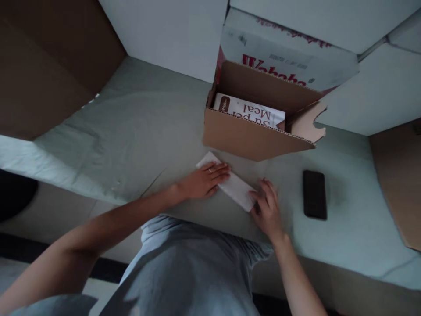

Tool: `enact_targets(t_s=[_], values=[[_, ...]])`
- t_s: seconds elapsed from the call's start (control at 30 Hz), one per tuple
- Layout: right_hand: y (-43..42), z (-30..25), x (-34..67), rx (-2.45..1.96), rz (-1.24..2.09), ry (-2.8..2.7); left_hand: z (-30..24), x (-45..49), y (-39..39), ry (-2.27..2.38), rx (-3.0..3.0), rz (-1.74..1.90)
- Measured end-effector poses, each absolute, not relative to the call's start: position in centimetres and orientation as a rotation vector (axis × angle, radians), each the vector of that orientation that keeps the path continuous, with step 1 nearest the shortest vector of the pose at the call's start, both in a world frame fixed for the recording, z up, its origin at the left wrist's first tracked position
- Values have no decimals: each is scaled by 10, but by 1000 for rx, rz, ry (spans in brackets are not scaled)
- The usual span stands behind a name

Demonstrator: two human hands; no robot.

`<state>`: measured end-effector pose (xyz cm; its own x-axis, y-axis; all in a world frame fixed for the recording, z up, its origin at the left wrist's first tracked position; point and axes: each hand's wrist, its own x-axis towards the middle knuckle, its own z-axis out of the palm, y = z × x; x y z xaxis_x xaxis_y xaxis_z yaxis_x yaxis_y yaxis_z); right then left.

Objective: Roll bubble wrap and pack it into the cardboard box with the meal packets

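A flat white strip (235, 188), which looks like folded paper or a thin packet, lies slantwise on the cloth-covered surface. My left hand (207, 179) rests flat across its far left part, fingers stretched out, with a ring on one finger. At the strip's near right end is my right hand (267, 206), thumb and forefinger closing on the corner while the other fingers are raised and a little blurred. Just beyond the strip stands an open brown cardboard box (250, 136), holding white printed cartons (263, 115) marked "Super Meal".
A dark phone (315, 195) lies to the right. Behind the open box stands a white printed carton (283, 48). Large brown boxes flank the surface at left (49, 74) and right (399, 184). The pale green cloth (98, 127) ends at a front edge near my body.
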<state>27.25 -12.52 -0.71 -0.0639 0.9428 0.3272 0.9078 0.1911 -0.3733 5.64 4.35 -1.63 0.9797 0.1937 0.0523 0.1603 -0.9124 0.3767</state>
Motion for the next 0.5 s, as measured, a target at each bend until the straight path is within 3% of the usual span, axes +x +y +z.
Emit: enact_targets(t_s=[0.23, 0.5], values=[[-123, 5, 232, -1462, 225, -2124, 1, 37, 20, 313, 2736, 178], [-114, -5, 218, -1321, 519, -2291, -16, 16, -9, 357, 2623, 297]])
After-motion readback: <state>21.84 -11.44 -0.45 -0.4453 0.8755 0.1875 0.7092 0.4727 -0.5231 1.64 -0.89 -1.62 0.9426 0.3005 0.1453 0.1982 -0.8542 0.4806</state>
